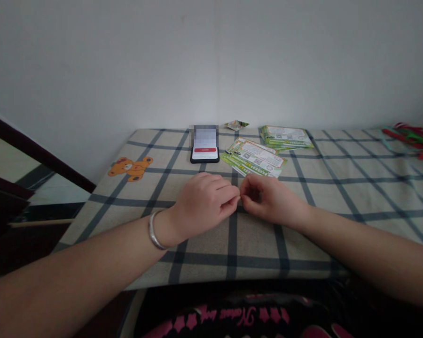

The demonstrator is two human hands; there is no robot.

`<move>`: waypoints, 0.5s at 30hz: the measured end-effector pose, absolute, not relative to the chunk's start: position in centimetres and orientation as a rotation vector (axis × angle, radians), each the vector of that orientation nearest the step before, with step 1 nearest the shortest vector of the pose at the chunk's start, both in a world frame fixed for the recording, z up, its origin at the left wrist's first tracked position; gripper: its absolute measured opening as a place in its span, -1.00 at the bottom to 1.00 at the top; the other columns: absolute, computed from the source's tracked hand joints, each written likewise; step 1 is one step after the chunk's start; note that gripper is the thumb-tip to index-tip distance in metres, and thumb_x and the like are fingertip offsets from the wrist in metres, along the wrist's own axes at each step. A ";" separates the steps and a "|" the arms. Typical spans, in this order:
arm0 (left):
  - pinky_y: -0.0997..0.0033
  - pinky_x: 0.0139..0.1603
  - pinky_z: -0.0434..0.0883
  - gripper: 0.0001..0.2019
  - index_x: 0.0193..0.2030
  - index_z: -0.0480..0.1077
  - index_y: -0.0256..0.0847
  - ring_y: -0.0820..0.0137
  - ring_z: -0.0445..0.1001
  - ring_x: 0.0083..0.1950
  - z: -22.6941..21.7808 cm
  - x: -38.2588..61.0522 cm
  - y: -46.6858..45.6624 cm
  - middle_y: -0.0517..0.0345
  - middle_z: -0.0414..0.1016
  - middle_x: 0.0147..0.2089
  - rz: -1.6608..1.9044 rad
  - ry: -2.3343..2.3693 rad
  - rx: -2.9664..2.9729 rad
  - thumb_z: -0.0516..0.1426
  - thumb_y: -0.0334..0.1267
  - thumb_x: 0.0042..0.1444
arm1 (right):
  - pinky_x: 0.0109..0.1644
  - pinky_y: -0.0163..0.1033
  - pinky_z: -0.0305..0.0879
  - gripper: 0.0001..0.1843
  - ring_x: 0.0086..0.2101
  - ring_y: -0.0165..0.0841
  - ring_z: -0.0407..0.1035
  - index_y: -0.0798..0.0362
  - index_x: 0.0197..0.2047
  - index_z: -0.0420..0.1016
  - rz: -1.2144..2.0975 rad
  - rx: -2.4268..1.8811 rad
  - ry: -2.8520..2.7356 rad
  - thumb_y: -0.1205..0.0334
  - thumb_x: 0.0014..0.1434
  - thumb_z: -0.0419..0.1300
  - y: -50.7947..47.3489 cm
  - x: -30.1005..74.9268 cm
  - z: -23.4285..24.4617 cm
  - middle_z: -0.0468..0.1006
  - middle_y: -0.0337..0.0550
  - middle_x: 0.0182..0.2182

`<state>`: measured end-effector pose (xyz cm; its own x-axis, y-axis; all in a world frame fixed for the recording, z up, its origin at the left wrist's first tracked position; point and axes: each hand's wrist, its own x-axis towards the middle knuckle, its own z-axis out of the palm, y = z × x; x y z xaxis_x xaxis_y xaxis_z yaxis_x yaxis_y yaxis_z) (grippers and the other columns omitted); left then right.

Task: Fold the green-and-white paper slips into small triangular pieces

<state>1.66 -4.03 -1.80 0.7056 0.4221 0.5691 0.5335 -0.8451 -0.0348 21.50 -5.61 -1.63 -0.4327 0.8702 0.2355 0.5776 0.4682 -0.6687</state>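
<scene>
The bare left hand [205,202], with a silver bangle [156,230] at its wrist, meets the bare right hand [273,202] above a cream cloth with dark blue-grey checks [211,260]. The left fingers curl together, thumb tip against the index finger; the right thumb and index finger bend into a loop, their tips drawn together. The two sets of fingertips touch or nearly touch. Whether they pinch anything small between them, I cannot tell.

Just beyond the right hand lies a fanned set of green-and-white printed paper leaflets [255,157], flat on the cloth. Its long axis slants from the far left to the near right, the near right end pointing toward the right forearm. Behind it and to the right, a second stack of green-edged printed paper leaflets [287,137] lies with its long axis mostly left to right, the right end slightly nearer.

A small diamond-shaped folded paper piece [237,125] sits near the white wall [211,61], its pointed ends left and right. Left of the fanned leaflets, a black-framed phone [205,154] lies screen up, its length running away from the person.
</scene>
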 end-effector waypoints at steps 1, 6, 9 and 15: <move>0.32 -0.27 0.30 -0.83 -0.40 0.42 -0.20 0.34 0.47 -0.31 -1.9 1.7 -4.0 0.21 0.53 -0.40 -0.846 -0.773 -2.731 0.10 -0.31 0.20 | -0.45 -0.32 0.19 -0.98 -0.51 -0.46 0.29 0.04 -0.40 0.37 0.682 -1.203 -2.166 0.34 0.04 0.16 -5.6 21.5 -1.6 0.43 -0.30 -0.53; 0.33 -0.25 0.31 -0.86 -0.39 0.44 -0.21 0.32 0.48 -0.29 -2.0 1.7 -3.8 0.19 0.54 -0.38 -0.892 -0.839 -2.790 0.10 -0.33 0.18 | -0.46 -0.31 0.18 -0.98 -0.53 -0.46 0.28 0.03 -0.42 0.36 0.675 -1.258 -2.167 0.32 0.02 0.15 -5.5 21.6 -1.3 0.42 -0.31 -0.55; 0.33 -0.25 0.30 -0.86 -0.38 0.44 -0.20 0.34 0.46 -0.31 -2.0 1.7 -3.7 0.19 0.52 -0.39 -0.900 -0.890 -2.834 0.10 -0.34 0.18 | -0.47 -0.31 0.17 -0.98 -0.54 -0.46 0.27 0.03 -0.42 0.36 0.677 -1.292 -2.155 0.32 0.01 0.15 -5.4 21.6 -1.3 0.40 -0.32 -0.56; 0.36 -0.25 0.30 -0.87 -0.35 0.45 -0.22 0.37 0.44 -0.30 -1.8 1.6 -3.5 0.18 0.52 -0.37 -0.929 -0.942 -2.892 0.10 -0.34 0.19 | -0.48 -0.32 0.17 -0.98 -0.53 -0.46 0.28 0.02 -0.42 0.35 0.722 -1.296 -2.128 0.31 0.03 0.14 -5.1 21.8 -1.6 0.40 -0.32 -0.56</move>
<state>1.58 -3.52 -1.80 0.6541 0.5498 0.5195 0.5271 -0.8239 0.2084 21.83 -5.13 -1.65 -0.3908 0.9048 0.1690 0.6151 0.3934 -0.6833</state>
